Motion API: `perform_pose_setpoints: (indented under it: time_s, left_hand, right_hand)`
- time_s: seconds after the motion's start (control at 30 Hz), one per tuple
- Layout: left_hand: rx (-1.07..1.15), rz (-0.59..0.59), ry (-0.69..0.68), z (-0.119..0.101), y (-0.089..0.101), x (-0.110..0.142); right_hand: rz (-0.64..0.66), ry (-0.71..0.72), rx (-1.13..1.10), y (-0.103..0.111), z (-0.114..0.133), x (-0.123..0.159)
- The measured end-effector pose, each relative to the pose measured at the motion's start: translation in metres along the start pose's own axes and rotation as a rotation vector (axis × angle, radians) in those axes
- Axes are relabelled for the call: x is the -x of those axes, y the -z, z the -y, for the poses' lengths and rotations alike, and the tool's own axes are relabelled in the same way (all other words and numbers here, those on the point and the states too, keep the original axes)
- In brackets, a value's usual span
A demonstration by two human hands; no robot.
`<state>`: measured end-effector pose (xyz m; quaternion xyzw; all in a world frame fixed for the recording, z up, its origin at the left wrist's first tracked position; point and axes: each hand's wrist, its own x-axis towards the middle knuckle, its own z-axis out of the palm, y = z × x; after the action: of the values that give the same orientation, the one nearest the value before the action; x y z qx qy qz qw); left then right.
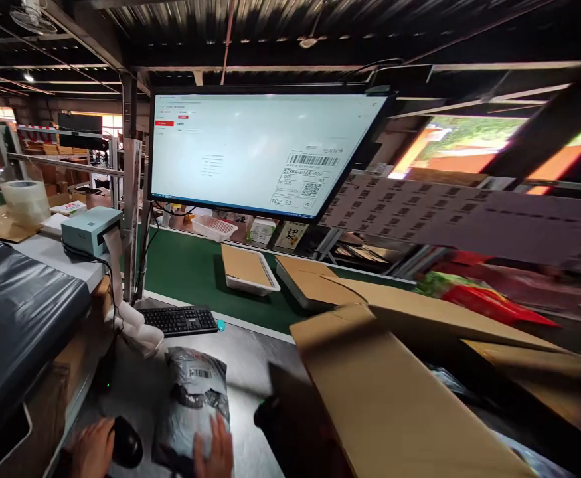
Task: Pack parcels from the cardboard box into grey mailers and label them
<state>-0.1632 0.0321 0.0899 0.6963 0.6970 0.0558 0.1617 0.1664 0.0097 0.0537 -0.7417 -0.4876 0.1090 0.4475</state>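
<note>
"So, where is the shiny bag (183, 421)?"

"On the metal table (248, 357), to the right of the black mouse (127, 443). Its long way runs from near the person up to the keyboard (178, 320)."

"Which hand is nearer?"

"The right hand (214, 447) — it looks to be on the low right part of the bag, open, fingers a bit apart, not wrapped round it."

"And the left hand (93, 447)?"

"By the mouse, fingers a bit bent at its side. I can't tell if it has hold of it. The bag is off to its right — with the mouse in between"
</note>
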Motion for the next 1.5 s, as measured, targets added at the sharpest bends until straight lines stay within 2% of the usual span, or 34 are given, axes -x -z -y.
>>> perform_pose_setpoints:
  time_s: [0.03, 0.1, 0.13, 0.17, 0.2, 0.27, 0.33, 0.5, 0.63, 0.73, 0.93, 1.03, 1.17, 1.27, 1.33, 1.4, 1.5]
  left_hand:
    - [0.032, 0.008, -0.101, -0.02, 0.004, -0.005]
    - [0.092, 0.092, -0.309, -0.066, 0.011, -0.01]
    - [0.101, 0.142, -0.408, -0.088, 0.015, -0.01]
    - [0.091, 0.203, -0.499, -0.109, 0.018, -0.009]
    - [0.072, 0.257, -0.58, -0.127, 0.02, -0.008]
    - [0.019, 0.306, -0.699, -0.154, 0.023, -0.007]
    - [-0.025, 0.29, -0.746, -0.168, 0.021, -0.01]
    - [-0.062, 0.256, -0.729, -0.174, 0.009, -0.019]
    - [-0.09, 0.206, -0.737, -0.179, 0.007, -0.018]
    - [-0.104, 0.243, -0.737, -0.19, 0.008, -0.023]
    - [-0.153, 0.369, -0.768, -0.209, 0.001, -0.035]
    - [-0.166, 0.365, -0.749, -0.214, -0.006, -0.028]
    - [-0.115, 0.325, -0.704, -0.217, -0.016, -0.015]
    - [-0.063, 0.309, -0.731, -0.217, -0.019, -0.012]
    - [-0.034, 0.312, -0.756, -0.217, -0.016, -0.014]
    - [-0.019, 0.296, -0.768, -0.216, -0.007, -0.015]
    - [0.002, 0.248, -0.801, -0.214, 0.003, -0.011]
  right_hand:
    - [-0.139, -0.099, 0.055, 0.025, -0.007, -0.015]
    - [-0.25, -0.313, 0.208, 0.074, -0.009, -0.042]
    - [-0.226, -0.418, 0.291, 0.095, -0.004, -0.054]
    - [-0.149, -0.502, 0.361, 0.111, 0.002, -0.064]
    - [-0.081, -0.528, 0.395, 0.123, 0.009, -0.073]
    - [0.119, -0.556, 0.415, 0.133, 0.018, -0.087]
    - [0.186, -0.573, 0.448, 0.129, 0.017, -0.097]
    - [0.257, -0.662, 0.417, 0.119, -0.006, -0.116]
    - [0.292, -0.749, 0.234, 0.125, 0.003, -0.13]
    - [0.402, -0.767, 0.025, 0.126, 0.033, -0.125]
    - [0.62, -0.795, -0.419, 0.122, 0.12, -0.119]
    - [0.667, -0.825, -0.401, 0.124, 0.151, -0.128]
    - [0.685, -0.851, -0.347, 0.136, 0.172, -0.131]
    - [0.684, -0.839, -0.337, 0.146, 0.168, -0.125]
    - [0.623, -0.81, -0.3, 0.153, 0.153, -0.122]
    - [0.507, -0.765, -0.181, 0.161, 0.13, -0.121]
    - [0.287, -0.689, 0.153, 0.17, 0.097, -0.125]
